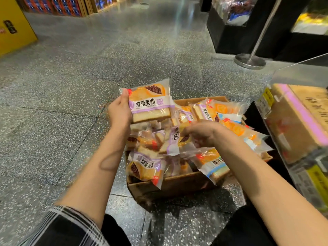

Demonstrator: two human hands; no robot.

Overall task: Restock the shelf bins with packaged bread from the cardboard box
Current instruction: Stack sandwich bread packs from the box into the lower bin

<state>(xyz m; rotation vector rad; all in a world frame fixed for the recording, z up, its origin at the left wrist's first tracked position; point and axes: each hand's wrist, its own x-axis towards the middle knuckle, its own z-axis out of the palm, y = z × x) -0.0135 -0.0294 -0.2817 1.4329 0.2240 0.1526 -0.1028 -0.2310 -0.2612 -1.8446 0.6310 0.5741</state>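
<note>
A cardboard box (pixel 177 185) sits on the speckled grey floor (pixel 71 86), heaped with packaged bread, and everything else here is placed from it. Above the box's far-left corner, the left hand (pixel 119 110) grips a purple-banded bread packet (pixel 150 102) by its left edge, thumb on the printed front and fingers curled behind; the packet is lifted clear of the pile and faces the camera nearly upright. Over the middle of the box, the right hand (pixel 204 133) reaches down palm-first with its fingers curled round the clear wrapper of a second purple packet (pixel 174 141), which still lies among the others in the heap. More purple-banded packets fill the box's near-left part, one (pixel 144 168) leaning over the near rim. Orange-and-blue packets (pixel 236 128) crowd the box's right side, and another of that kind (pixel 213 165) hangs over the near-right rim. Just right of the box stands a clear shelf bin (pixel 300 121) already holding stacked bread, with yellow price tags (pixel 266 101) on its front. Beyond the box to the right, a metal stanchion base (pixel 250 61) rests on the floor by a dark display stand (pixel 230 38). Far to the left of the box is a yellow display unit (pixel 14 25). Nearer the camera than the box, a plaid sleeve (pixel 71 226) covers the left upper arm.
</note>
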